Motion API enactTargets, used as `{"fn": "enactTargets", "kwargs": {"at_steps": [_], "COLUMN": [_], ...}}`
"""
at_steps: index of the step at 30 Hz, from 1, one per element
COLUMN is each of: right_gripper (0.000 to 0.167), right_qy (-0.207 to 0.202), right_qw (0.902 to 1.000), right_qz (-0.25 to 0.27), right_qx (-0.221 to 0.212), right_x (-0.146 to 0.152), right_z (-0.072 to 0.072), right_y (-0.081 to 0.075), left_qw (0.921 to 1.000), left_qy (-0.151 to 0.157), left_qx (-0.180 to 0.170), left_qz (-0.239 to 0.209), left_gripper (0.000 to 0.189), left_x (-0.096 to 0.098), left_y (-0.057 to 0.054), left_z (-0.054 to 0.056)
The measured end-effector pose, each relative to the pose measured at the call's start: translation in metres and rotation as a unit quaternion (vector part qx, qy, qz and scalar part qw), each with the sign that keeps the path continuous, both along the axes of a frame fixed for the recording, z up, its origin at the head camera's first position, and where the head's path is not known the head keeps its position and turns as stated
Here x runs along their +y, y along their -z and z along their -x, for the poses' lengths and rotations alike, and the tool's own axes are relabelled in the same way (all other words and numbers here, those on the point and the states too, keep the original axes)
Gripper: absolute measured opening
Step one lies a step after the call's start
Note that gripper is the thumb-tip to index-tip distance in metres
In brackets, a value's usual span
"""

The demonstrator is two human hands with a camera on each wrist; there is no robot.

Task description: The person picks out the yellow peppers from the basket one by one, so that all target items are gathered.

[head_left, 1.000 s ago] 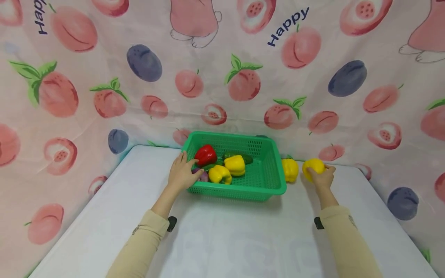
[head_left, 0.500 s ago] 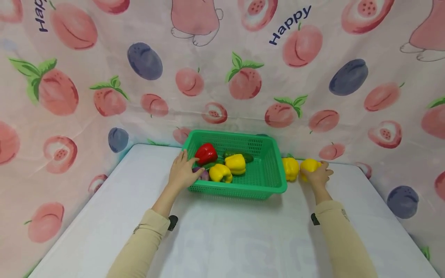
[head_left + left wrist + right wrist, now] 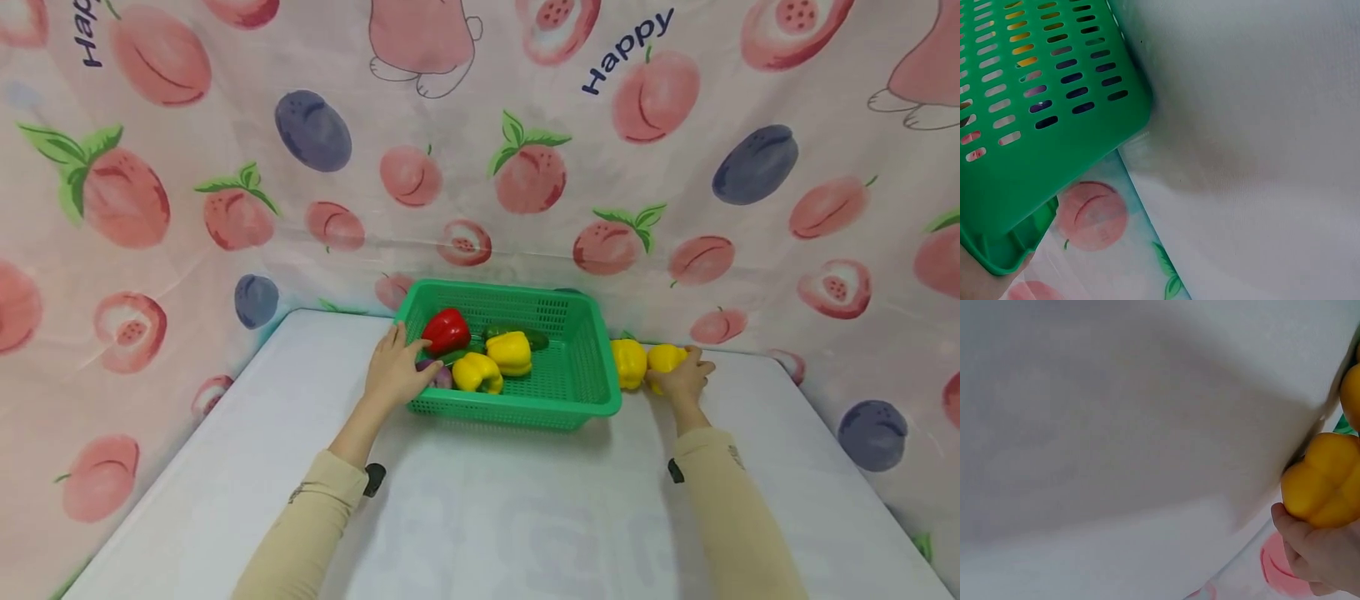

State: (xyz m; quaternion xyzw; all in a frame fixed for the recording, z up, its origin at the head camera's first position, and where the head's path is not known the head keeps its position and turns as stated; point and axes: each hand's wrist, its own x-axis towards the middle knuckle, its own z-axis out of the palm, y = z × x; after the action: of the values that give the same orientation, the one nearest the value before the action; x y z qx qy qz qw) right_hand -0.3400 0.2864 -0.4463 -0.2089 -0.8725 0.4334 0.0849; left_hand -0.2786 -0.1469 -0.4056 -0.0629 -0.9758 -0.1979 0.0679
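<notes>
Arms [image 3: 311, 517] [image 3: 731, 517] outstretched, hands [image 3: 392, 371] [image 3: 682, 381] well apart

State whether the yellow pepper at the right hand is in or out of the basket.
Out. The yellow pepper at the right hand is outside the green basket, with another yellow pepper between them.

- "Happy" [image 3: 628, 52]: dark blue, slanting upward on the cloth [image 3: 457, 125], right of centre.
- "Happ" [image 3: 86, 35]: on the same cloth, upper left, cut off by the top edge.
- Sleeve [image 3: 300, 521] marks [image 3: 297, 493]: illegible.

The peppers [image 3: 664, 358] are yellow or red, the basket [image 3: 510, 406] green, the backdrop [image 3: 457, 125] pale pink, peach-printed.
</notes>
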Motion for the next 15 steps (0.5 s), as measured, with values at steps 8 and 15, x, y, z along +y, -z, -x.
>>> {"fn": "enactTargets", "kwargs": {"at_steps": [8,15], "right_gripper": [0.088,0.095], "right_qy": [-0.001,-0.033], "right_qw": [0.9996,0.9979], "right_qz": [-0.027,-0.03], "right_qx": [-0.013,-0.046], "right_x": [0.0012,0.0003], "right_z": [0.0037,0.0029], "right_y": [0.0007,-0.0006], "left_qw": [1.0,1.0], "left_qy": [0.003,0.0], "left_qx": [-0.002,0.003], "left_qz": [-0.003,0.001], "left_gripper": [0.057,0.056], "left_x": [0.001,0.0002], "left_y": [-0.0003,-0.0004], "left_z": [0.0025,0.0016]}}
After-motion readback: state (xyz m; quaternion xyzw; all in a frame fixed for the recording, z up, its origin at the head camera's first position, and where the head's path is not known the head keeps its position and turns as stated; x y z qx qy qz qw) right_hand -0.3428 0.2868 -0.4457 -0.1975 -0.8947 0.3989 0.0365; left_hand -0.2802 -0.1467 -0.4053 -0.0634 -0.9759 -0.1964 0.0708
